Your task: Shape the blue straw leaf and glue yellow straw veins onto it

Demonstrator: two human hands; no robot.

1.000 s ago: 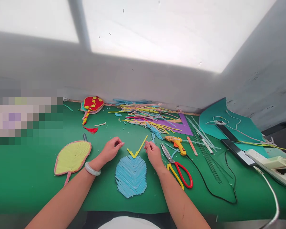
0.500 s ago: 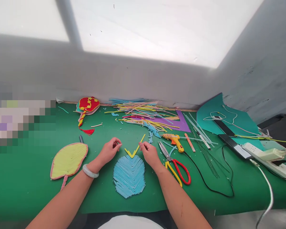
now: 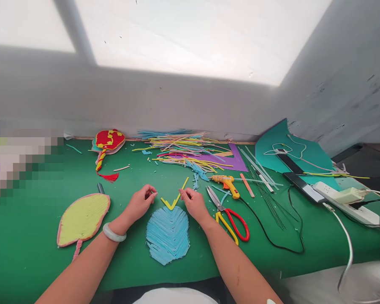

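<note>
Both hands met over a narrow yellow V of thin strips [image 3: 170, 206] at the top edge of a rounded, ribbed blue panel [image 3: 167, 236].
The left hand [image 3: 142, 202], thumb and forefinger brought close together, hung just left of the V, though whether it gripped anything could not be told; the right hand [image 3: 194, 206] had its bunched fingertips at the V's longer arm, pinching or merely touching, unclear which. The panel lay flat on the green tabletop [image 3: 129, 264], between the forearms, with red-and-yellow-handled metal scissors [image 3: 237, 223] to its right.
</note>
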